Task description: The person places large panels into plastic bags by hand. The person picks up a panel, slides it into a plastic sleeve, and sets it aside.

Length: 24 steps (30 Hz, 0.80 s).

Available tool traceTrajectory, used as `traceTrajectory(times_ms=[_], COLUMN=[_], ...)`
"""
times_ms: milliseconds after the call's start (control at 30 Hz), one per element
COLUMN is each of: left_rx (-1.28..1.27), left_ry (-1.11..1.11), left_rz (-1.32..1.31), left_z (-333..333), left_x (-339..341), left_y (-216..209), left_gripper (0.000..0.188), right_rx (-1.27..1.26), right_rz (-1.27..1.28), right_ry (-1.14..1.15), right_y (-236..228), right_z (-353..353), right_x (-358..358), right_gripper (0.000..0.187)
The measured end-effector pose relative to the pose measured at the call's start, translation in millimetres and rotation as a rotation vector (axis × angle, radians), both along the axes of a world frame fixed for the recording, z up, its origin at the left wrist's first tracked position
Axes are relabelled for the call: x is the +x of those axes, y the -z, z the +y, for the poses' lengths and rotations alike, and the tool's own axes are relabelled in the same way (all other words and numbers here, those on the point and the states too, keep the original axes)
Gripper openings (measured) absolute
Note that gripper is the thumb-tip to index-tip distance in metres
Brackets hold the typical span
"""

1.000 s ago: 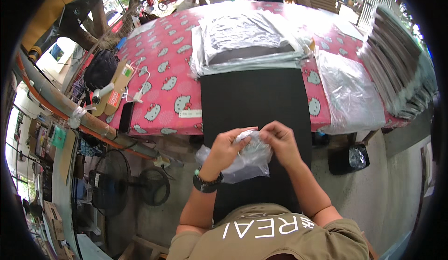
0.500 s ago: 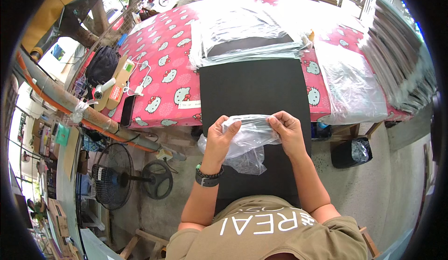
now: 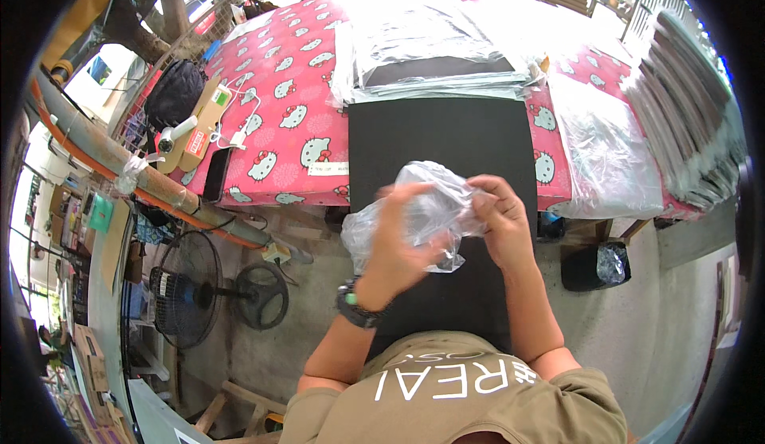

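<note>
A crumpled clear plastic bag (image 3: 434, 179) is bunched up in front of me, with part of it sagging toward the lower left. My right hand (image 3: 505, 222) pinches its right side between thumb and fingers. Blurred by motion, my left hand (image 3: 392, 245) is against the left part of the bag, its thumb and fingers apart in a wide curve. Both hands are over a black sheet (image 3: 438, 137), which stretches from the table down to my lap. The bag and hands hide part of it.
Plastic-wrapped sheets (image 3: 430, 46) are piled beyond the black sheet on a pink patterned tablecloth (image 3: 279, 117). Flat clear plastic (image 3: 606, 149) and a tall wrapped stack (image 3: 685, 109) are at right. A phone (image 3: 217, 175) is at left; a fan (image 3: 187, 289) and black bin (image 3: 594, 267) are below.
The bag has gone from a stretched, gathered band to a looser bunch raised higher. My left hand has released its pinch and spread its fingers; the right still pinches the plastic.
</note>
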<state>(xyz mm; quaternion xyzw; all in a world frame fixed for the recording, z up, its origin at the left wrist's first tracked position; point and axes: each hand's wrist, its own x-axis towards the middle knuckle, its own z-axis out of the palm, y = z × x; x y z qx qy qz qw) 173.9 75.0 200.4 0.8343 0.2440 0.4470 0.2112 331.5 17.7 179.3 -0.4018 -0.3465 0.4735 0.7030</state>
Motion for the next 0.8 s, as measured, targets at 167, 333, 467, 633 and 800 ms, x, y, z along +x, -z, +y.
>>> traceTrajectory(times_ms=[167,333,467,633,800], left_rx=[-1.056,-1.083,-1.136,-1.115,-1.150], left_ry=[0.316,0.327,0.352,0.302,0.134], left_rz=[-0.280,-0.428,-0.403,-0.301,-0.506], left_z=[-0.7,2.6,8.6,5.4,10.2], left_x=[13.3,9.6,0.4,2.2,12.7], left_y=[42.4,41.8,45.5,30.5,36.9], left_gripper=[0.018,0.015,0.023,0.023,0.012], right_rx=[0.170,0.113,-0.027,-0.090,-0.102], right_rz=[-0.134,-0.247,0.025,-0.062,-0.226], right_ry=[-0.017,0.013,-0.038,0.029,0.103], right_y=[-15.0,15.0,34.4,33.6,27.4], right_z=[4.7,14.9,14.9,13.8,9.7], right_x=[-5.4,7.6,4.5,4.1,-7.9], right_gripper=[0.038,0.061,0.026,0.010,0.010])
